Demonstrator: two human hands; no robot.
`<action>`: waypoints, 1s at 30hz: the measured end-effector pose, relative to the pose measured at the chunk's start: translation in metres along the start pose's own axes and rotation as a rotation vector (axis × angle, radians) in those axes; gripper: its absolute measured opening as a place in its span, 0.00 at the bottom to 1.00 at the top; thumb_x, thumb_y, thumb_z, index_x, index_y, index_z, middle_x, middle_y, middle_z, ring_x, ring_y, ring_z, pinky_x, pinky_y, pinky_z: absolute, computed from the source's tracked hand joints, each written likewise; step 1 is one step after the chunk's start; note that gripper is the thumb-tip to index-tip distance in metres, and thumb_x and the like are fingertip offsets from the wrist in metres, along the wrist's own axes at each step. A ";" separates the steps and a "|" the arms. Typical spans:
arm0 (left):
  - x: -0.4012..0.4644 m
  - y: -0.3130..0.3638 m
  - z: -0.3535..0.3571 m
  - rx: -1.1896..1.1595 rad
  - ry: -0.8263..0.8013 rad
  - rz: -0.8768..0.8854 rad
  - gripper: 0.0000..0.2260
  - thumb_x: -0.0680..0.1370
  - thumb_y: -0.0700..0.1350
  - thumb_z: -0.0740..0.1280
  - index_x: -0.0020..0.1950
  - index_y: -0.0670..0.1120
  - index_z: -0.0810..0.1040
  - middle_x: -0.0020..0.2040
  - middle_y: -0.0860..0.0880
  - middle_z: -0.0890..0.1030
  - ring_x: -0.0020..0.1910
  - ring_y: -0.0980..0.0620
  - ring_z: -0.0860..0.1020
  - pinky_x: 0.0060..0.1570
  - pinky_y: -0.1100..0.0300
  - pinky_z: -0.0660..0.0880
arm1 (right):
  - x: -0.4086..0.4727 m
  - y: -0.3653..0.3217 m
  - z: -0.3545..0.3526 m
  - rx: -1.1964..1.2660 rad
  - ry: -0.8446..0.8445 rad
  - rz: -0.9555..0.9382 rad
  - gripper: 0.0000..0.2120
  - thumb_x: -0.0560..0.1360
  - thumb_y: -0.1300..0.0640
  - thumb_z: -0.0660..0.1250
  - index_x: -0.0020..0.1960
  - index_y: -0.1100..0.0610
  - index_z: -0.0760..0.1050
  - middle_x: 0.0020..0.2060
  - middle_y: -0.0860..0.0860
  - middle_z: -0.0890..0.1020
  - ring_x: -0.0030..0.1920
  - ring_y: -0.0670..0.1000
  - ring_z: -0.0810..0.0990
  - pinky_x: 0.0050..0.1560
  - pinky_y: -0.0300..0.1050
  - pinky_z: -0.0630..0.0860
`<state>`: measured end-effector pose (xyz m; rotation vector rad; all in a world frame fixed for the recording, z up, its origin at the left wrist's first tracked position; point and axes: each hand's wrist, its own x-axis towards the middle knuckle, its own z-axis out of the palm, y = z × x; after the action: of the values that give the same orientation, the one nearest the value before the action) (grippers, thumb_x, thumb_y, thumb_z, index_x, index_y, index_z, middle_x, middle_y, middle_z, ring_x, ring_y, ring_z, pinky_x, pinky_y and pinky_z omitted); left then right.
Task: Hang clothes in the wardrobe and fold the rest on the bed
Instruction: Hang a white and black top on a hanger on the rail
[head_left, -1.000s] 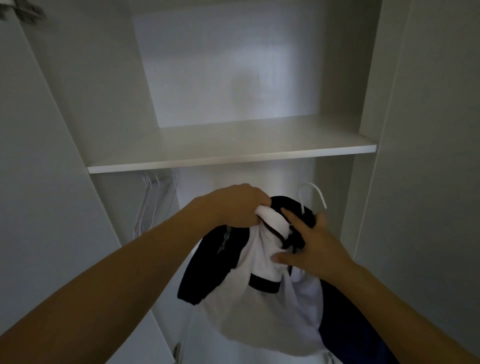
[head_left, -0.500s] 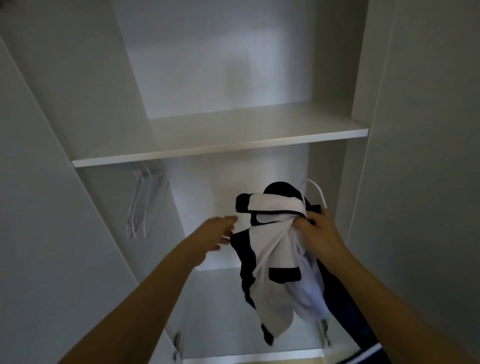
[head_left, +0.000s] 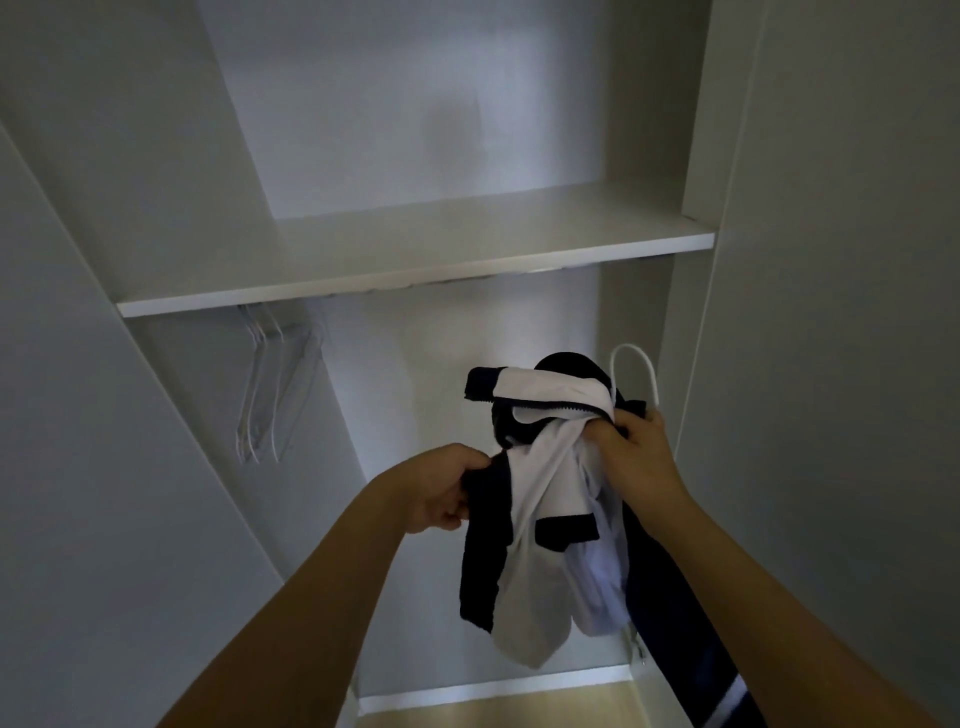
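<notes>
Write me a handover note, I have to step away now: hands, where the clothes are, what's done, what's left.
Left hand grips the dark edge of the white-and-navy garment. Right hand holds its bunched collar and the white hanger, whose hook sticks up.
Spare hangers hang under the shelf.
Done: garment brought into the wardrobe.
Left: hook it up. The bed is out of view.

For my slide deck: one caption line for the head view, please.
Both hands, left and right, grip a black-and-white garment on a white hanger inside an open wardrobe.

Left hand, open before, now grips the jacket's dark edge.
</notes>
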<state>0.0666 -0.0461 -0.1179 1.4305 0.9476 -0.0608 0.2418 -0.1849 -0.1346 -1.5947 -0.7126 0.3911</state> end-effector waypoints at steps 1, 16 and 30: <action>0.000 -0.002 0.001 -0.073 -0.004 0.065 0.08 0.78 0.44 0.60 0.48 0.43 0.78 0.44 0.46 0.81 0.44 0.48 0.77 0.50 0.54 0.72 | -0.001 0.001 0.000 0.000 0.011 0.002 0.09 0.76 0.53 0.64 0.42 0.56 0.78 0.47 0.42 0.66 0.43 0.42 0.74 0.38 0.32 0.66; 0.006 -0.003 0.016 -0.346 0.208 0.305 0.16 0.76 0.34 0.59 0.55 0.50 0.78 0.49 0.41 0.82 0.43 0.45 0.80 0.40 0.55 0.78 | -0.022 0.009 0.007 -0.036 0.022 -0.007 0.08 0.76 0.53 0.65 0.41 0.55 0.79 0.46 0.41 0.66 0.43 0.40 0.74 0.39 0.30 0.66; -0.008 0.035 0.024 -0.397 0.418 0.205 0.24 0.69 0.58 0.75 0.52 0.38 0.82 0.52 0.40 0.82 0.52 0.40 0.80 0.58 0.47 0.77 | -0.054 0.014 0.012 -0.202 0.043 -0.070 0.09 0.75 0.44 0.62 0.36 0.41 0.70 0.45 0.38 0.64 0.38 0.45 0.76 0.37 0.35 0.69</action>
<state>0.0936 -0.0632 -0.0883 1.1780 1.0724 0.5687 0.1966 -0.2110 -0.1580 -1.7574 -0.7924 0.2388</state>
